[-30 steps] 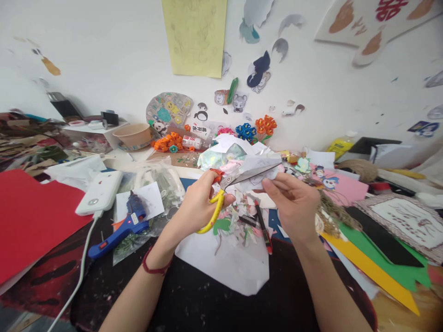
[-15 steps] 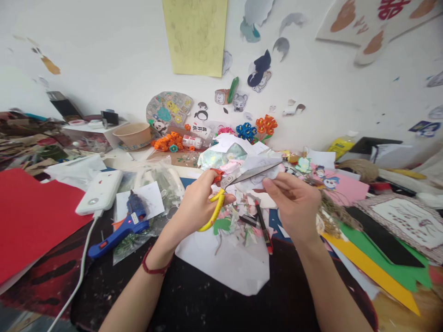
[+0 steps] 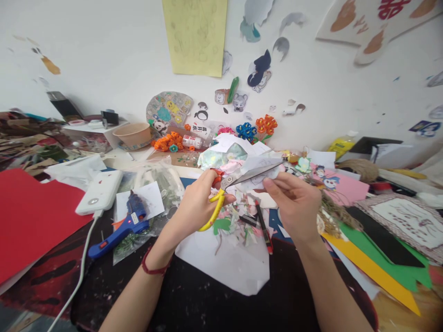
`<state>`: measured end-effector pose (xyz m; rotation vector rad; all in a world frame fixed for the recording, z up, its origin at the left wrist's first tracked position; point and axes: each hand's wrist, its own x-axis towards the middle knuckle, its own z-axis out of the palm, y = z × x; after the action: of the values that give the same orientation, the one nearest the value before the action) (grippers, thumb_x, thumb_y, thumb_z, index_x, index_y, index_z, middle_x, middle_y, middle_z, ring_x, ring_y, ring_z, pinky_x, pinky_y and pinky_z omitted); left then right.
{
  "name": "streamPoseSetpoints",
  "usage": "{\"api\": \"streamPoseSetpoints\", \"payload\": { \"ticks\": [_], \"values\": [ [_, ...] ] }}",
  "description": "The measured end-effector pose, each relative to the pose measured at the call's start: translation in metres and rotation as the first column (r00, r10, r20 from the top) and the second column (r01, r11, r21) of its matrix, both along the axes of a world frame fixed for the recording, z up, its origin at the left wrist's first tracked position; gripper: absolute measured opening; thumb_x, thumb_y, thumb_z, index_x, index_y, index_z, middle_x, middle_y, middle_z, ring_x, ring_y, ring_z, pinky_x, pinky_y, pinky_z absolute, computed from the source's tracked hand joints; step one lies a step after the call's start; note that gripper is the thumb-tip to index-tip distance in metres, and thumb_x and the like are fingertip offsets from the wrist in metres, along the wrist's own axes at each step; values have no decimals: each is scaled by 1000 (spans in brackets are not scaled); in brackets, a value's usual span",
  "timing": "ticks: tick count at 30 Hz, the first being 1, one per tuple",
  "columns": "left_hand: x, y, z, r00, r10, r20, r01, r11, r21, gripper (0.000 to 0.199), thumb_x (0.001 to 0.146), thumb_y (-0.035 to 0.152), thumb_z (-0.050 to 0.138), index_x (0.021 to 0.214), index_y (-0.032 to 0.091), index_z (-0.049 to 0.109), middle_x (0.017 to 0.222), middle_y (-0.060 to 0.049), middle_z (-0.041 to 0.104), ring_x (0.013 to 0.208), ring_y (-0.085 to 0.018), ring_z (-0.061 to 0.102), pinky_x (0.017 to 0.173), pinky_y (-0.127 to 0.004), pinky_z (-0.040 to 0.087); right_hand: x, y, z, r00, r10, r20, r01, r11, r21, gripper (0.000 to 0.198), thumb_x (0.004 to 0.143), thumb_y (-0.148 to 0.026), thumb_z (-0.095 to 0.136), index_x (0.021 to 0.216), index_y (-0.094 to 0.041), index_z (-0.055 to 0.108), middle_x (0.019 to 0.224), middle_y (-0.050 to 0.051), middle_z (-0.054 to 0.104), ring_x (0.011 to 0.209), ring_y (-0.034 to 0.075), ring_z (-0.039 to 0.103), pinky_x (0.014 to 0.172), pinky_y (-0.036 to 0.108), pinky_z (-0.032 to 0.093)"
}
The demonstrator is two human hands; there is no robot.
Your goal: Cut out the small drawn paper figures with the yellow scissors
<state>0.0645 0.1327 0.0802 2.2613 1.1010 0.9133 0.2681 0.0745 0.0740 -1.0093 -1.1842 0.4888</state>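
The left hand point(image 3: 190, 203) has its fingers curled around the scissors point(image 3: 228, 181). The right hand's point(image 3: 299, 203) fingers pinch white paper point(image 3: 249, 185) at the blades, up above the bench point(image 3: 214, 309).

Scissors point(image 3: 229, 180) above scraps point(image 3: 222, 225) (flowers point(image 3: 245, 132) behind)

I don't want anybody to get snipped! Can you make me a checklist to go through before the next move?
1. Left hand holds the scissors by the handles: ok.
2. Right hand grips the white paper: ok.
3. Right hand clear of the scissors: cannot tell; its thumb is very near the blades.
4. Blue glue gun apart from both hands: ok.
5. Scraps cleared away: not ok; they lie below the scissors, beside a red-and-black pen.
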Motion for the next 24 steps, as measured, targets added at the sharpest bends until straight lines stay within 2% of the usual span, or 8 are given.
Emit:
{"api": "streamPoseSetpoints", "payload": {
  "ticks": [6,12,16,21,24],
  "values": [
    [0,1,0,1000,-20,4,20,1000,12,27,85,37,59,86,23,36,87,0,52,70,-16,44,65,-30,32,0,1,-1,1000,-1,6,1,1000,8,16,84,-29,77,98,-21,79,83,1,79,76,19,75,75,33,66],
    [1,4,-4,999,-28,-22,31,993,116,31,82,33,62,98,22,39,101,-6,52,84,-21,47,75,-35,39,3,2,-2,1000,-6,-20,7,999,44,14,83,-27,78,95,-21,79,85,0,80,77,18,76,77,32,66],
    [3,4,-3,999,-25,-22,26,997,74,29,82,33,61,97,22,39,98,-4,51,81,-20,46,73,-34,37,4,3,-3,999,12,-36,-10,999,43,14,83,-27,78,96,-21,79,85,1,79,79,18,76,78,33,66],
    [2,2,-2,999,-37,27,38,998,-44,27,81,33,58,97,22,40,94,-2,48,77,-18,44,70,-32,36,5,5,-4,992,63,-112,-58,997,44,12,83,-26,79,94,-23,79,82,-1,78,75,17,74,75,32,66],
    [1,1,-2,997,-68,42,70,996,-50,24,79,29,56,93,23,39,91,-1,47,75,-17,43,69,-31,34,5,5,-3,985,98,-141,-94,995,37,13,83,-26,78,95,-23,79,85,-1,79,76,17,75,75,33,66]
  ]
}}
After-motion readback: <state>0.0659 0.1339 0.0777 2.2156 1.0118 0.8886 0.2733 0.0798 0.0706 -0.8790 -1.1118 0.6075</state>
